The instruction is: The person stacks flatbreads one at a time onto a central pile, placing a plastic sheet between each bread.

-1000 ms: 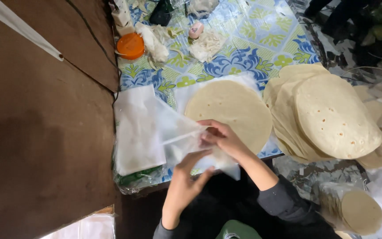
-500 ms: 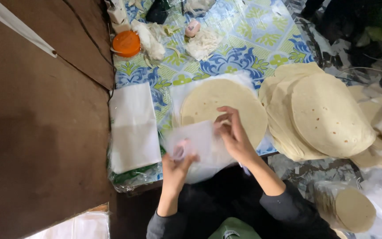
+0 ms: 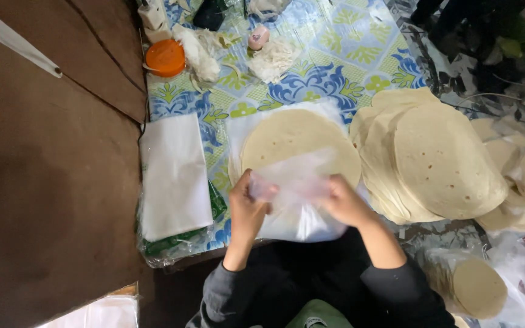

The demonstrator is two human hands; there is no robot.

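Note:
A thin clear plastic bag [image 3: 296, 182] is stretched between my two hands above the near edge of the table. My left hand [image 3: 247, 206] grips its left side and my right hand [image 3: 343, 201] grips its right side. Just beyond the bag lies a round pale flatbread [image 3: 293, 136] on top of white sheets. A flat pile of white plastic bags [image 3: 173, 173] lies to the left of my left hand.
A big heap of flatbreads [image 3: 432, 158] fills the right of the blue floral tablecloth [image 3: 335, 67]. An orange lid [image 3: 165, 58], crumpled bags [image 3: 271, 61] and a small pink object [image 3: 257, 37] sit at the back. A bagged stack of flatbreads [image 3: 475, 285] lies low right. Brown floor is at left.
My hands pulled one bag off the white pile at left and brought it to the middle, in front of the flatbread, and now hold it spread between them.

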